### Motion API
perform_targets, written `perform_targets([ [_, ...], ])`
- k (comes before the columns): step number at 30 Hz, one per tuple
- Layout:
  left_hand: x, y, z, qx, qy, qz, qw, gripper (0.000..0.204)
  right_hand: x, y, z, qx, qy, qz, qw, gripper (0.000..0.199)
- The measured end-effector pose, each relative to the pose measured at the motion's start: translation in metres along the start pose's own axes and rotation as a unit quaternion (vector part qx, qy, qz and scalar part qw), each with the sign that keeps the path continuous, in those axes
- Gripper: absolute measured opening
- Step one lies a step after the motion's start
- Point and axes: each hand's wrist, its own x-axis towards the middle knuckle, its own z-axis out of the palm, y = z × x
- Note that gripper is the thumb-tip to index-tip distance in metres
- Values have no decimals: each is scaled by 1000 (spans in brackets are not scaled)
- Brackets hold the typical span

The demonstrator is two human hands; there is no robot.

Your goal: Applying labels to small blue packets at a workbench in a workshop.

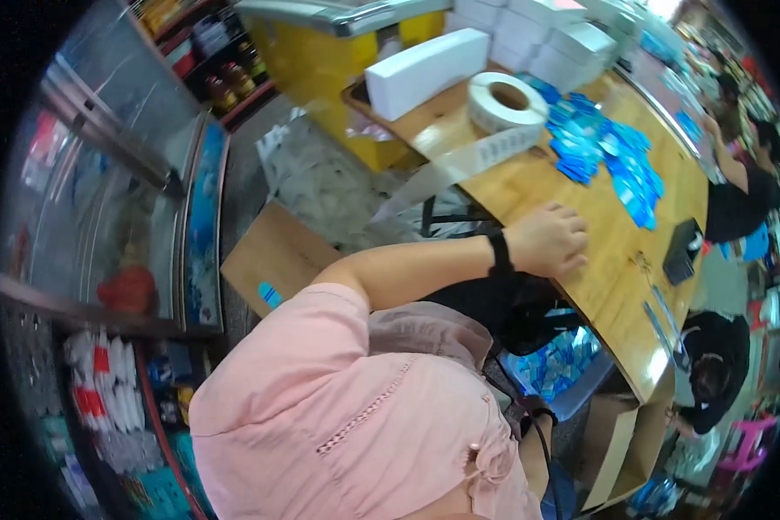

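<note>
Here we rest our left hand (548, 241), loosely clenched and empty, on the table (598, 286). Our right hand is out of view. Beyond the knuckles lie blue packets (611, 152), then the label roll (507, 100), then white boxes (425, 71).

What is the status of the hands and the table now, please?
Left hand closed, resting on wooden table. Right hand not visible. Label roll and blue packets lie beyond it, untouched. Nothing blocking.
</note>
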Motion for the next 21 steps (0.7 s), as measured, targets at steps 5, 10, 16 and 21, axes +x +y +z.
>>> perform_targets([
  [5, -3, 2, -3, -26, 16, -3, 1000, 24, -53, -27, -81, 3, 235, -174, 956, 19],
  [10, -5, -8, -3, -98, -4, -2, 995, 24, -188, -112, -214, 292, 342, -145, 882, 17],
  [16, 25, -44, -21, 17, -112, 8, 994, 48, -294, -153, -325, 374, 506, -248, 737, 10],
  [21, 105, -86, -20, 117, -288, -125, 942, 75, -286, -131, -366, 290, 694, -149, 643, 19],
])
